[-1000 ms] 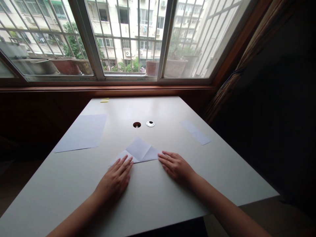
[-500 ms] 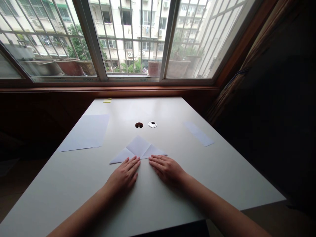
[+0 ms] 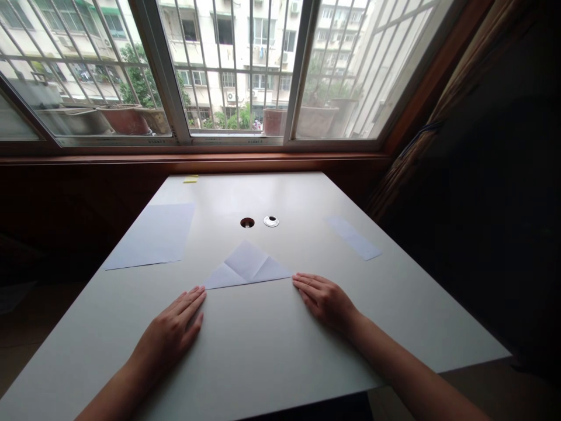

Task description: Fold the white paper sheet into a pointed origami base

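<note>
A folded white paper triangle (image 3: pixel 248 268) lies flat near the middle of the white table (image 3: pixel 263 345). My left hand (image 3: pixel 173 328) rests palm down, fingers stretched out, its fingertips at the triangle's left corner. On the other side my right hand (image 3: pixel 324 298) lies flat too, fingers extended, touching the right corner. Neither hand holds anything.
A plain white sheet (image 3: pixel 153 235) lies at the left, a narrow paper strip (image 3: pixel 353 237) at the right. A cable hole (image 3: pixel 247 222) and its silver cap (image 3: pixel 270 221) sit beyond the triangle. A small yellow note (image 3: pixel 190 179) is by the far edge. Barred window (image 3: pixel 236 64) behind; dark curtain (image 3: pixel 482 175) at right.
Both hands slid apart along the triangle's near edge, from its middle out to the two corners. The paper stayed flat in place.
</note>
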The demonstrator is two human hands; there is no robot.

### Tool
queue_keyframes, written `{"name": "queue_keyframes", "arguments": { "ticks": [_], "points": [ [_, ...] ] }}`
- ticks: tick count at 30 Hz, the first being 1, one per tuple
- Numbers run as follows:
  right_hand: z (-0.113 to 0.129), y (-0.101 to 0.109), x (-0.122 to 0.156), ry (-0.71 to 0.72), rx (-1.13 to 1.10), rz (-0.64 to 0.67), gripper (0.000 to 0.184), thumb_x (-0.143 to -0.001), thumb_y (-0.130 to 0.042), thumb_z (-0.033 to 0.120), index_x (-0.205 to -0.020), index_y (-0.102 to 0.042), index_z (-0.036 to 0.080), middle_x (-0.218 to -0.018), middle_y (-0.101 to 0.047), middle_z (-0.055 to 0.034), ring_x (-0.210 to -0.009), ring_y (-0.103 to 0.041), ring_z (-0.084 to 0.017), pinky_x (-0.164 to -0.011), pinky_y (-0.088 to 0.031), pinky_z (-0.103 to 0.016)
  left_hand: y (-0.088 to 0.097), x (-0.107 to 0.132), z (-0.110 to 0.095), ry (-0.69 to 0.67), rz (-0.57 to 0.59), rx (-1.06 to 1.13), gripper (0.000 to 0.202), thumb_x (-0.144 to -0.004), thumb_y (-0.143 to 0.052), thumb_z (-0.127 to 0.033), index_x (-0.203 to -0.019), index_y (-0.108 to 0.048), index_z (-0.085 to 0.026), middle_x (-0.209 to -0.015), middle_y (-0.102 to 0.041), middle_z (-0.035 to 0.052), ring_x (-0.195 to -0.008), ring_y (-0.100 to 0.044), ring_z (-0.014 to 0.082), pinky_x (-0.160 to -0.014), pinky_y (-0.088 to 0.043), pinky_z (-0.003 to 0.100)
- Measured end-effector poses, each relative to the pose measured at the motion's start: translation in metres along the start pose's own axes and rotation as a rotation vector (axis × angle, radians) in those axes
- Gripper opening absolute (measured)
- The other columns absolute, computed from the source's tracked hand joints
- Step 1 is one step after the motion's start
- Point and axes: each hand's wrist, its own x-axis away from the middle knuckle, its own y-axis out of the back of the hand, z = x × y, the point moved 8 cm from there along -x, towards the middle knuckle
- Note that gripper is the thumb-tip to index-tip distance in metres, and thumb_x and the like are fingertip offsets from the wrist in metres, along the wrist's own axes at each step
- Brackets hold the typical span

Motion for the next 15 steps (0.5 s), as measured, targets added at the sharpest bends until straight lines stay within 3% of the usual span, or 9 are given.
{"name": "queue_keyframes", "arguments": {
  "ticks": [7, 15],
  "points": [
    [-0.012, 0.005, 0.006, -0.055, 0.015, -0.034, 0.040, -0.087, -0.054, 0.011, -0.123, -0.066, 0.024, -0.123, -0.069, -0.0057, -0.116, -0.064, -0.024, -0.101, -0.054, -0.043, 0.002, 0.009, 0.010, 0.033, 0.004, 0.021, 0.054, -0.095, -0.050, -0.034, -0.147, -0.041, -0.023, -0.148, -0.048, 0.0071, -0.134, -0.048, 0.0273, -0.113, -0.041, 0.048],
    [-0.028, 0.004, 0.002, -0.157, -0.054, -0.058, 0.040, -0.094, -0.054, 0.021, -0.133, -0.057, 0.027, -0.123, -0.067, -0.0070, -0.114, -0.064, -0.024, -0.098, -0.055, -0.042, 0.004, -0.010, 0.026, 0.103, -0.045, 0.150, 0.050, -0.097, -0.047, -0.037, -0.146, -0.040, -0.025, -0.142, -0.053, 0.0086, -0.130, -0.052, 0.0260, -0.107, -0.047, 0.043]
  ]
}}
